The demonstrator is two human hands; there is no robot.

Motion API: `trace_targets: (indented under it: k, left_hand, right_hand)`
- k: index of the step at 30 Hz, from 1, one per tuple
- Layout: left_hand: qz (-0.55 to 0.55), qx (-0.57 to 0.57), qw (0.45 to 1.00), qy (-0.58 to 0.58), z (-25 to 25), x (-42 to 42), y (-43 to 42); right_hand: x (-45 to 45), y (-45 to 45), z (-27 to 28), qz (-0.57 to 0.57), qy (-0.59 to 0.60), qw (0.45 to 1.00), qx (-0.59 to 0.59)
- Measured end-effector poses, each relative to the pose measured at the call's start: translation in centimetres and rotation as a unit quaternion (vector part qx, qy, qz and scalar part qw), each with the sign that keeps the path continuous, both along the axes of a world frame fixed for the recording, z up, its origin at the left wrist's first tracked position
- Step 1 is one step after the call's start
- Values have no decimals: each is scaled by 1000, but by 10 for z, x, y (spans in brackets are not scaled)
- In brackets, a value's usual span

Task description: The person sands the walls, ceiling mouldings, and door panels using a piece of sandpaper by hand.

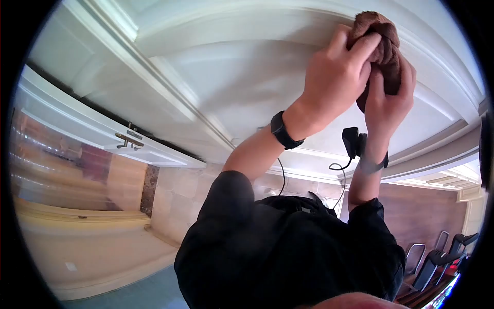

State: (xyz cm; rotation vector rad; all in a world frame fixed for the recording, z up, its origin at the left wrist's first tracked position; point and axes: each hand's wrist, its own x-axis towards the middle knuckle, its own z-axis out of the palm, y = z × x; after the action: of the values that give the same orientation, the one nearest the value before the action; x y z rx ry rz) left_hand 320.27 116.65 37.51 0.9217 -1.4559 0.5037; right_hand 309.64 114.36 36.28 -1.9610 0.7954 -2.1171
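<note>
A bunched brown cloth [380, 38] is held against the raised moulding of a white panelled surface [242, 77] at the upper right. My left hand [337, 74] grips the cloth from its left side, fingers curled into the folds. Just right of it, my right hand [391, 100] has its fingers wrapped round the lower part of the same cloth. The two hands are close together. A black band is on each wrist, and a black device [351, 140] with a cable sits beside the right wrist.
On the left stands an open white door [103, 129] with a brass handle [128, 141]. Beyond it is a room with wooden flooring. Light floor tiles [177, 188] lie below. Black chairs [432, 265] with metal frames stand at the lower right.
</note>
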Motion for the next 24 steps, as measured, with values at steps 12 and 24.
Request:
trace_targets:
  k: [12, 24]
  left_hand:
    - [55, 18, 995, 76, 0, 139, 68]
    - [139, 41, 979, 144, -140, 200, 74]
  right_hand:
    - [143, 48, 10, 85, 62, 992, -69]
    - [207, 58, -103, 151, 166, 973, -53]
